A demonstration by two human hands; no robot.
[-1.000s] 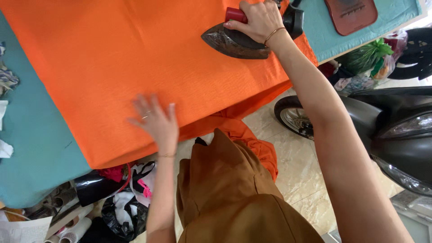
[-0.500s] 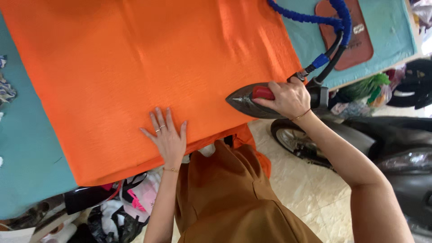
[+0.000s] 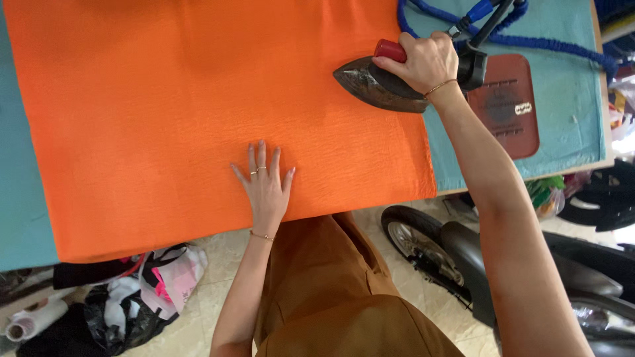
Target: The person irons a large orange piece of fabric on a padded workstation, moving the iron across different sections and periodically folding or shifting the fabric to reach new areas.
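Observation:
A large orange cloth point(image 3: 165, 99) lies spread over a teal-covered table point(image 3: 569, 99). My left hand point(image 3: 264, 185) rests flat on the cloth near the table's front edge, fingers apart, holding nothing. My right hand point(image 3: 426, 63) grips the red handle of a dark iron point(image 3: 374, 84), whose soleplate sits on the cloth's right edge with the tip pointing left. A blue cord point(image 3: 529, 39) runs from the iron across the table's back right.
A brown-red iron rest mat point(image 3: 506, 106) lies on the table right of the iron. Below the table's edge, a scooter point(image 3: 463, 258) stands at the right. Bags and scraps of fabric point(image 3: 132, 297) are piled on the floor at the left.
The iron with my right hand has moved further onto the table, away from the front edge. My left hand still rests flat on the cloth. The camera view has shifted.

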